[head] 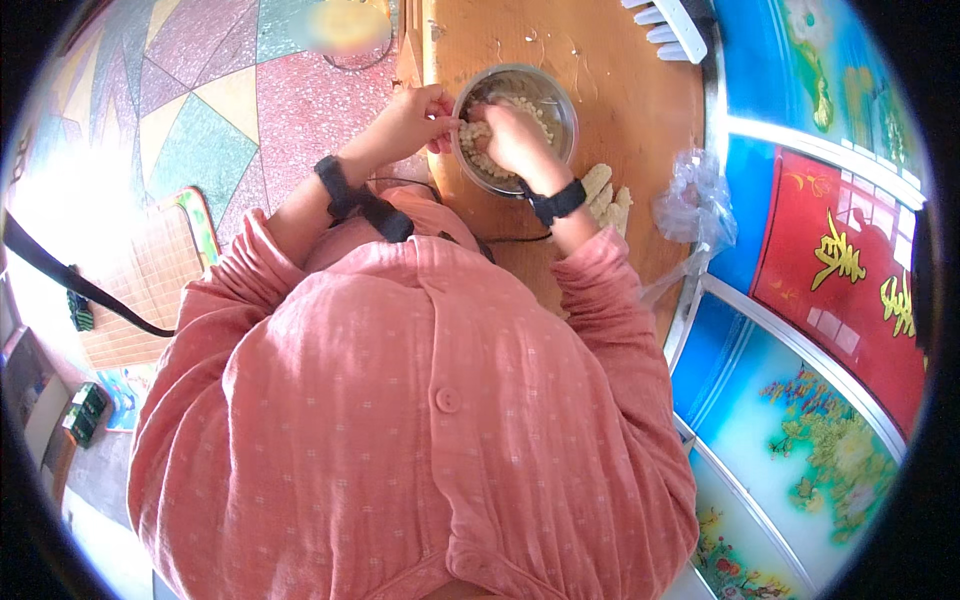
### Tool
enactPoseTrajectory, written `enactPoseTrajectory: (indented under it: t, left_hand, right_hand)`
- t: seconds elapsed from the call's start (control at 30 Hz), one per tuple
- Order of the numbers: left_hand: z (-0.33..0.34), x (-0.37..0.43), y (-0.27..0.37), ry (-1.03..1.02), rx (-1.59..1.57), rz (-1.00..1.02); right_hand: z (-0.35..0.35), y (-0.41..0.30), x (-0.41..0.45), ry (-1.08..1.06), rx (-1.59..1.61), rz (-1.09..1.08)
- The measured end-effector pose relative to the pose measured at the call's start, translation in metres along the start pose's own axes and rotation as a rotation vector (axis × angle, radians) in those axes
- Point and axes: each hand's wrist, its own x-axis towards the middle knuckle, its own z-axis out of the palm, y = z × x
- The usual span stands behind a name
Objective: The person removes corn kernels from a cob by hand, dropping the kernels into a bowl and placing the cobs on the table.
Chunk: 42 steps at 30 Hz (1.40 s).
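Note:
A round stainless steel bowl (568, 105) stands near the left edge of the wooden table (630, 105). Pale kernels (480, 154) that look like corn lie inside it. My left hand (420, 120) is at the bowl's left rim, thumb and fingers closing on the edge. Down in the bowl, among the kernels, is my right hand (510, 135); it is blurred, and its fingertips are partly hidden, so whether they hold anything is unclear. Several pale, stripped-looking cobs (611, 199) lie on the table just right of the bowl, partly behind my right wrist.
A clear plastic bag (694, 199) lies by the table's right edge, against glossy decorated panels (832, 285). A white slatted plastic item (679, 30) is at the far right corner. On the floor at far left stands a round container (345, 26) with blurred yellowish contents.

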Motion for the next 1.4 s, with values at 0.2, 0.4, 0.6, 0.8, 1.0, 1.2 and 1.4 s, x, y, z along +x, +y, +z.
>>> enactPoseTrajectory:
  t: [0.2, 0.4, 0.6, 0.8, 1.0, 1.2, 1.4]
  left_hand:
    - [-0.004, 0.001, -0.005, 0.067, 0.024, 0.01]
    - [-0.005, 0.003, -0.008, 0.062, 0.028, 0.038]
    - [-0.006, 0.006, -0.012, 0.086, 0.08, 0.08]
    - [-0.006, 0.007, -0.01, 0.101, 0.104, 0.106]
    - [-0.006, 0.008, -0.012, 0.107, 0.118, 0.099]
    - [-0.007, 0.008, -0.014, 0.107, 0.082, 0.115]
    - [-0.009, 0.006, -0.012, 0.091, 0.066, 0.097]
  right_hand:
    - [-0.032, 0.027, -0.026, 0.042, 0.707, 0.208]
    - [-0.034, 0.033, -0.046, 0.267, 0.726, 0.142]
    - [-0.035, 0.025, -0.055, 0.241, 0.686, 0.363]
    - [-0.028, 0.016, -0.058, 0.212, 0.311, 0.147]
    - [-0.009, 0.008, -0.044, 0.264, 0.116, 0.053]
    - [-0.018, 0.02, -0.047, 0.279, 0.654, 0.336]
    - [-0.031, 0.018, -0.056, 0.367, 0.866, 0.399]
